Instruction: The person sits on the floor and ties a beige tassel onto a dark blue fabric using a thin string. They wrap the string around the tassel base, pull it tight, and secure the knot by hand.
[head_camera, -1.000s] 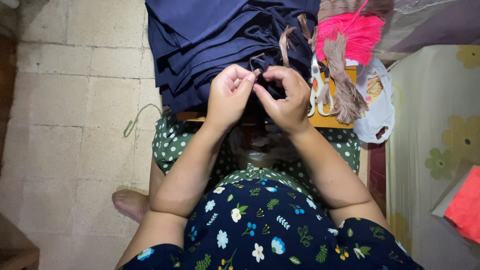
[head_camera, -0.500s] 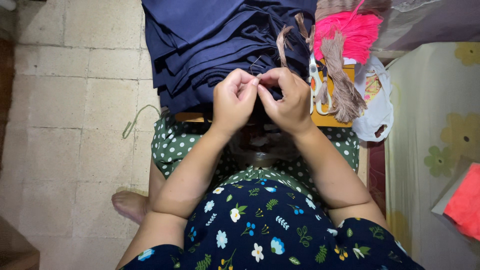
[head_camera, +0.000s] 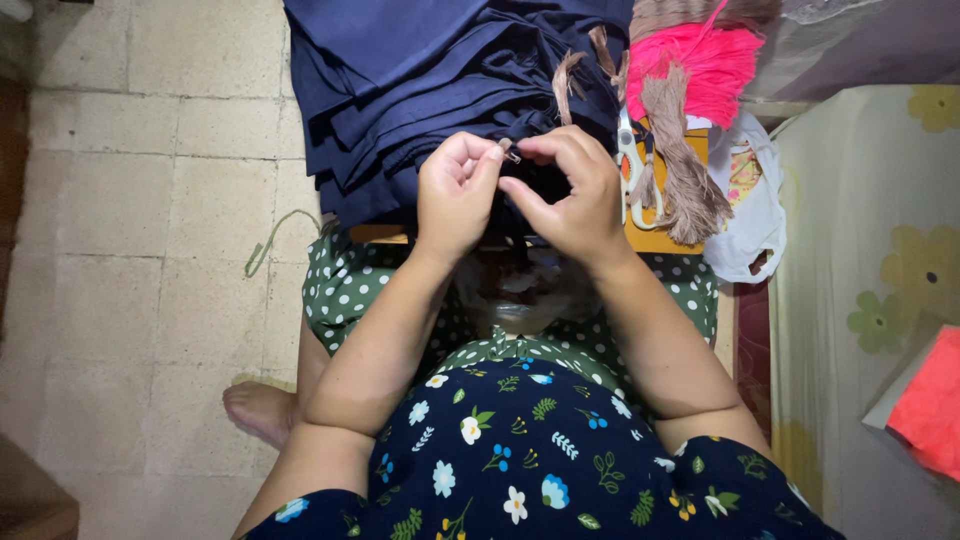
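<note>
Between the two thumbs, above the lap: small metal pin (head_camera: 510, 153), pinched by left hand (head_camera: 455, 195) and right hand (head_camera: 565, 190), long axis crosswise, against navy cloth (head_camera: 420, 80) edge.

Navy fabric (head_camera: 420, 80); pink tassel (head_camera: 700, 60); polka-dot green cloth (head_camera: 350, 290)

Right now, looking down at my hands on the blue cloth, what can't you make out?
- Small metal item pinched between left hand and right hand: too small to identify, fingers cover most.
- Navy cloth: cut off by top edge.
- Scissors: partly under brown tassels.
- Red sheet: cut off at right edge.
</note>
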